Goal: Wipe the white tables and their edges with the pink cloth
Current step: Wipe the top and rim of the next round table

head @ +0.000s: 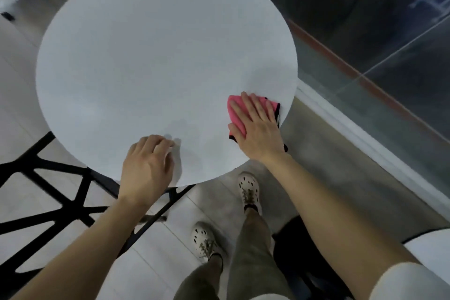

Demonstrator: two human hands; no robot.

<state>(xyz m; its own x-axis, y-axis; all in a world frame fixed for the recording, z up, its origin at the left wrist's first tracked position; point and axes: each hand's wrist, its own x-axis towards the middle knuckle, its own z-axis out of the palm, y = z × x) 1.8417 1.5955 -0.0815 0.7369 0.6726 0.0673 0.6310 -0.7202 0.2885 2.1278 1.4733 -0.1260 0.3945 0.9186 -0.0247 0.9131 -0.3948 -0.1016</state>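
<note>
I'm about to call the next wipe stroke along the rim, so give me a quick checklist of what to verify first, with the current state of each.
1. Pink cloth flat under the right hand: ok, palm and spread fingers press it down.
2. Cloth near the round white table's rim: ok, close to the near right edge.
3. Left hand steadying the table: ok, resting at the near edge.
4. Tabletop free of objects: ok.
5. Feet clear of the black chair frame: ok.
6. Edge already wiped: cannot tell.
</note>
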